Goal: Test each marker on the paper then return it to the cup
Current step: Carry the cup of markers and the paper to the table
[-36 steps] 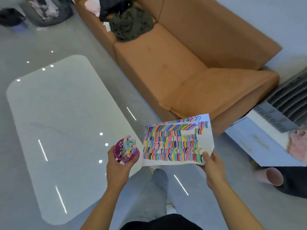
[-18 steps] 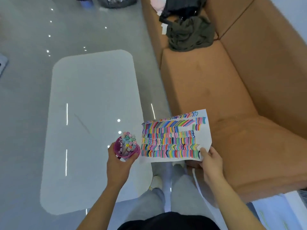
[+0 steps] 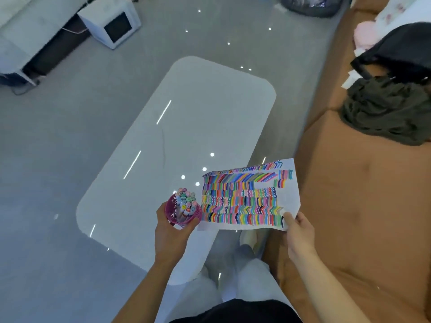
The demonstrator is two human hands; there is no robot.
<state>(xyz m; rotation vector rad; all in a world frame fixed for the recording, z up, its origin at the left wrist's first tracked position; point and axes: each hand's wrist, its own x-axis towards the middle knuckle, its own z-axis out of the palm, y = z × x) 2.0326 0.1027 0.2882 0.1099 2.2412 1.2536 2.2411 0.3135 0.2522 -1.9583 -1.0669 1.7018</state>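
My left hand grips a pink mesh cup from below, holding it in the air over the near end of the white table. Several capped markers stand upright in the cup. My right hand pinches the lower right corner of a sheet of paper, held up just right of the cup. Rows of colourful marker strokes cover most of the sheet.
A glossy white table with rounded corners lies ahead and to the left. An orange sofa runs along the right, with dark clothes piled on it. A white box stands on the grey floor far left. My legs are below.
The view has swung left, so the table sits more central and the sofa further right. Both hands keep the cup and paper in the same hold.
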